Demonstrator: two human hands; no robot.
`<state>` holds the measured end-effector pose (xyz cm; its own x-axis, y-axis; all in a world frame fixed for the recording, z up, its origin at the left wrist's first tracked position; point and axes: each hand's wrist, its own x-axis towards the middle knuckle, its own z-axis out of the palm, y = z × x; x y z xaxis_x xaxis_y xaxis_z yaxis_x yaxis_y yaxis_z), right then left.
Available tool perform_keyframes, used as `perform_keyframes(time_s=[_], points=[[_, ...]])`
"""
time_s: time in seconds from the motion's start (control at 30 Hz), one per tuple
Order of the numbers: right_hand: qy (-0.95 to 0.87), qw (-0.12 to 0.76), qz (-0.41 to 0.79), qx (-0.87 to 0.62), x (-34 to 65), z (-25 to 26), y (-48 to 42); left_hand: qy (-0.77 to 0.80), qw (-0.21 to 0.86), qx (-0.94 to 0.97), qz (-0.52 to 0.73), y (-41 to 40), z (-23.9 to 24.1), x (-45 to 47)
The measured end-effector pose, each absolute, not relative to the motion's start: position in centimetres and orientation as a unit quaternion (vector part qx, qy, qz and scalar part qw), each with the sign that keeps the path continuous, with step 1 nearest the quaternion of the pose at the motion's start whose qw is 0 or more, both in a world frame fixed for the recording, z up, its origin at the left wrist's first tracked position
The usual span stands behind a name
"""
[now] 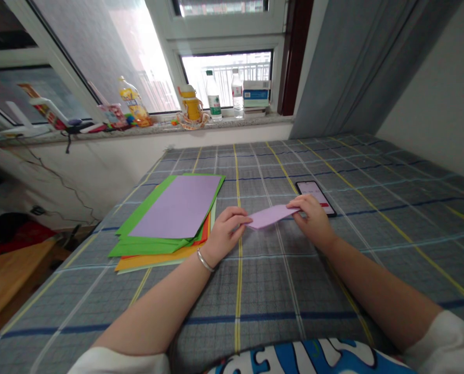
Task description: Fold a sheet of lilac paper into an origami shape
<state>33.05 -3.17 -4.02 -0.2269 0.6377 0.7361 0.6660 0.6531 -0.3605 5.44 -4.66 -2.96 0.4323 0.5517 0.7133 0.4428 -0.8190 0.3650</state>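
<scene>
A folded strip of lilac paper (269, 215) lies just above the grey checked bedsheet (333, 270) in the middle of the view. My left hand (226, 231), with a silver bracelet on its wrist, pinches the strip's left end. My right hand (313, 218) grips its right end with closed fingers. A stack of coloured sheets (169, 218), lilac on top over green, red and orange, lies just left of my left hand.
A phone (316, 196) with a lit screen lies on the sheet behind my right hand. The windowsill (224, 123) at the back holds bottles, a yellow cup and boxes. A grey curtain hangs at the right. Floor with cables lies off the bed's left edge.
</scene>
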Motion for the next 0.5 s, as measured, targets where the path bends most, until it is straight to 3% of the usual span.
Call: perform_keyframes(time_s=[0.13,0.3,0.5], points=[[-0.803,0.408,-0.018,-0.435,33.6,-4.6,-2.7,0.252,0.008,0.905,0.342,-4.5,-3.2,5.4],[-0.838,0.302,0.006,-0.455,33.5,-5.3,-2.6,0.240,0.021,0.938,0.250,-4.0,-3.4,5.5],[-0.854,0.264,-0.002,-0.449,33.3,-4.8,-2.7,0.184,0.051,0.963,0.188,-3.7,-3.8,5.5]])
